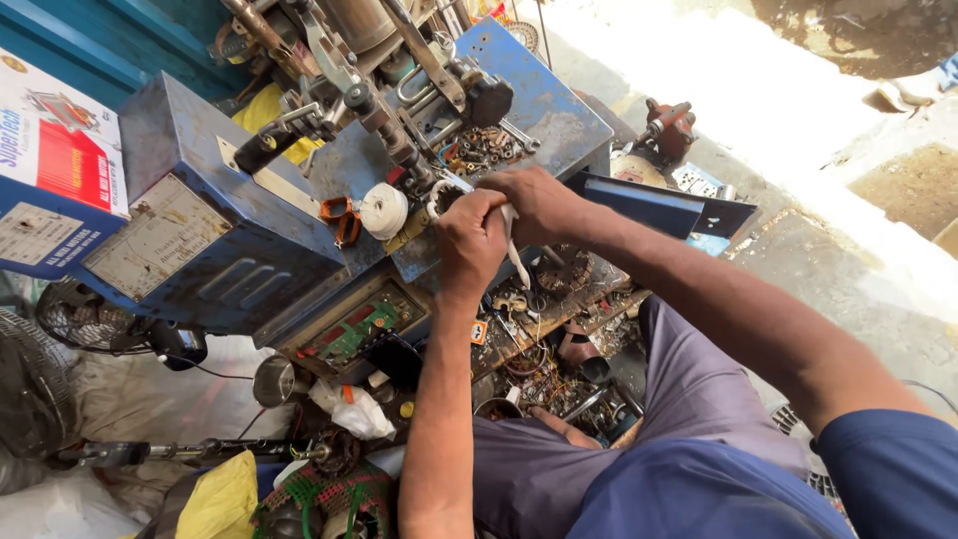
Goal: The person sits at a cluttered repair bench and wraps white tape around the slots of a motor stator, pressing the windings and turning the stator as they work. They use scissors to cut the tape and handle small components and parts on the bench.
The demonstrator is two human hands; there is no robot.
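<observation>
My left hand (469, 243) and my right hand (539, 203) meet at the front edge of a worn blue machine (200, 230). Both grip a thin white strip (516, 262) that hangs down between them, its upper end running to a small round part (440, 200) on the machine's deck. The fingers of both hands are closed around the strip. A roll of white tape (383, 211) and orange-handled scissors (342, 219) lie just left of my left hand.
A tray of loose metal parts and wires (544, 329) sits below my hands, above my knees. A green circuit board (359, 329) shows in an open panel. A fan (30, 369), a yellow cloth (220, 499) and a cardboard box (55, 160) lie left.
</observation>
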